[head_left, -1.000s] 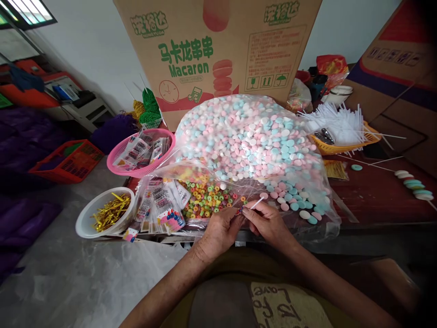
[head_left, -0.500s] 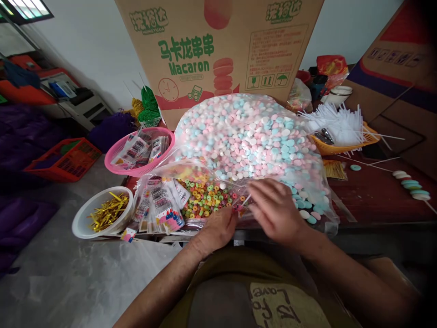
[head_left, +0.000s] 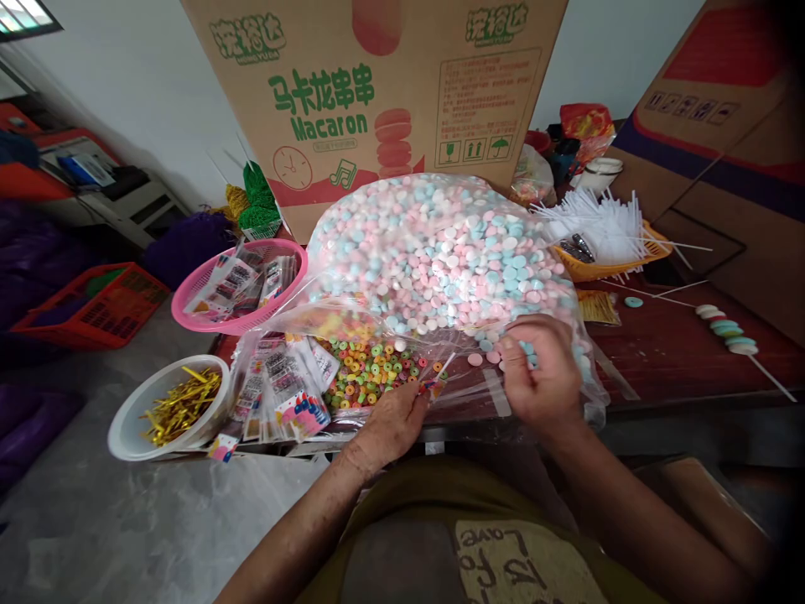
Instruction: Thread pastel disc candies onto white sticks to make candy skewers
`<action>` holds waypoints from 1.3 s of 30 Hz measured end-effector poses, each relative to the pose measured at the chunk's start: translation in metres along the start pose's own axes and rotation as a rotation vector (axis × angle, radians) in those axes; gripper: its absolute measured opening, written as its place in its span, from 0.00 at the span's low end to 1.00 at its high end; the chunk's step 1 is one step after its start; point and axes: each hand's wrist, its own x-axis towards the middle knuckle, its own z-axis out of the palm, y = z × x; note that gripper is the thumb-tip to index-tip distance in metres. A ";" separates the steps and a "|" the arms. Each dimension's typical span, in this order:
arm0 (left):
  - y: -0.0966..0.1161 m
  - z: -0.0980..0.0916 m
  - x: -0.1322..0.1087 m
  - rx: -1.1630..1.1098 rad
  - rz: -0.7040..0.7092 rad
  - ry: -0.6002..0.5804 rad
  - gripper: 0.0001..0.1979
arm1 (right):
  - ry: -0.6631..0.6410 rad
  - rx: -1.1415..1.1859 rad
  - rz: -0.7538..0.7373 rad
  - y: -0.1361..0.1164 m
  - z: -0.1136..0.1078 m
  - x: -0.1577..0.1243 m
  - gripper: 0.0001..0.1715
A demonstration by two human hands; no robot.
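From the head view, our left hand (head_left: 393, 424) pinches a thin white plastic stick (head_left: 442, 370), its long axis tilting up and right toward our right hand (head_left: 541, 373), whose fingers curl closed over pastel round candies (head_left: 487, 356) spilling from the clear bag (head_left: 440, 252).

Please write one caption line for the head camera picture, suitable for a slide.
Left hand pinches a white stick over ring candies while right hand picks pastel candy discs.
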 end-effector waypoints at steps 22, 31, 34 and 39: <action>-0.010 0.017 -0.003 0.776 0.508 0.673 0.15 | -0.347 0.446 0.409 -0.039 0.016 -0.028 0.09; -0.009 0.025 -0.011 0.836 0.484 0.571 0.12 | -0.594 0.871 1.058 -0.039 0.026 -0.038 0.19; -0.017 0.024 -0.015 0.864 0.461 0.459 0.12 | -0.770 0.996 1.275 -0.036 0.032 -0.047 0.20; -0.027 0.019 -0.026 0.890 0.429 0.385 0.12 | -1.082 1.052 1.314 -0.043 0.043 -0.058 0.20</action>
